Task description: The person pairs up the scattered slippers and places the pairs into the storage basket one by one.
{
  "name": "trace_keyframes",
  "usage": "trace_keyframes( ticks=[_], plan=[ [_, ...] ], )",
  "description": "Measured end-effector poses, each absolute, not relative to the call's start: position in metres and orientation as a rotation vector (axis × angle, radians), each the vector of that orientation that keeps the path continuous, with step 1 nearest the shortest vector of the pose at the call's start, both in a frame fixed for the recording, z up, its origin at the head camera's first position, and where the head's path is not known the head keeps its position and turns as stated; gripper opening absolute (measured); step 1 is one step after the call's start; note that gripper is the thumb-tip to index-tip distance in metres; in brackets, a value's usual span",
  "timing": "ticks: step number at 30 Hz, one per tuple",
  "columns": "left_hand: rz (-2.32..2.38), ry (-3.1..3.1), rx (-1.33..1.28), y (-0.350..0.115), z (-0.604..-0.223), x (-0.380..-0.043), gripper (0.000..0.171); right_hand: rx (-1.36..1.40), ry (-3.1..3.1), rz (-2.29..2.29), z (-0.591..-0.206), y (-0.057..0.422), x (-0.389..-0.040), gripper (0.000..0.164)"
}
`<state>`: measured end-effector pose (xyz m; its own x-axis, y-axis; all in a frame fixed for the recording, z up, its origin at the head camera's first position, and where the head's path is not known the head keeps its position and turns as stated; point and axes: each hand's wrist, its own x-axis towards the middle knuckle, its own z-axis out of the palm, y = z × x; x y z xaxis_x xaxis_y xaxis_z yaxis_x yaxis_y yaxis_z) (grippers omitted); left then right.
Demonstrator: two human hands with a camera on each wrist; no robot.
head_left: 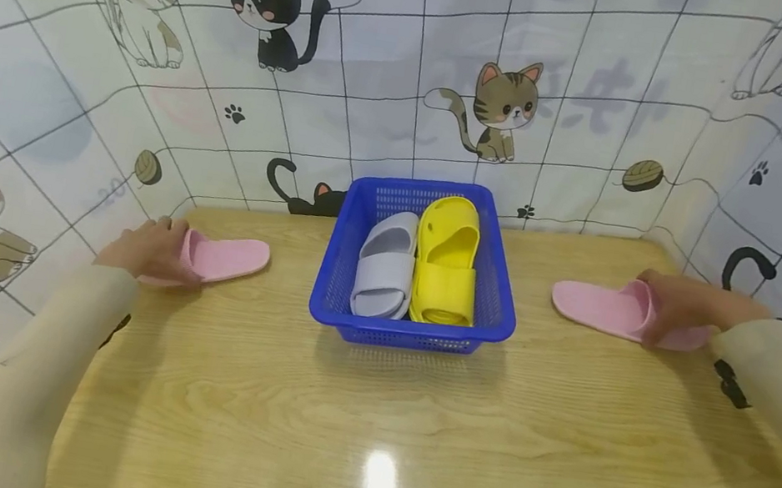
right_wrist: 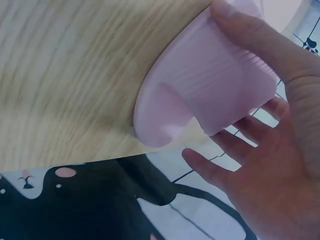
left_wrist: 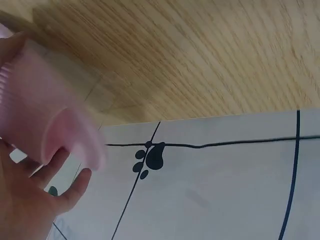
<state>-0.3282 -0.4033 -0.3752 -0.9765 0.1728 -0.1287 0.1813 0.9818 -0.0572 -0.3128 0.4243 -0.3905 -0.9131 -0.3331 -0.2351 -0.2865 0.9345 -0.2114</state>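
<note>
Toward the left wall my left hand grips a pink slipper by its strap. In the left wrist view the thumb lies on one side of that strap and the fingers on the other. On the far right my right hand holds the other pink slipper, its thumb and fingers around the strap. The right slipper's sole is at the tabletop. Between the hands, apart from both, a blue plastic basket holds light grey slippers and yellow slippers side by side.
The basket stands near the back of a wood-grain table. A white wall covering with grid lines and cartoon cats closes off the back, left and right sides.
</note>
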Motion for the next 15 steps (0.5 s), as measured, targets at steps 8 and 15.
trace_keyframes(
  ticks=[8,15],
  plan=[
    [0.143,3.233,0.281,-0.397,-0.372,-0.329,0.103,-0.433,2.928,-0.151,-0.377,0.431,-0.307,0.096],
    [0.281,3.391,0.362,-0.367,-0.369,-0.322,0.105,-0.504,3.047,-0.183,-0.354,0.418,-0.310,0.105]
  ],
)
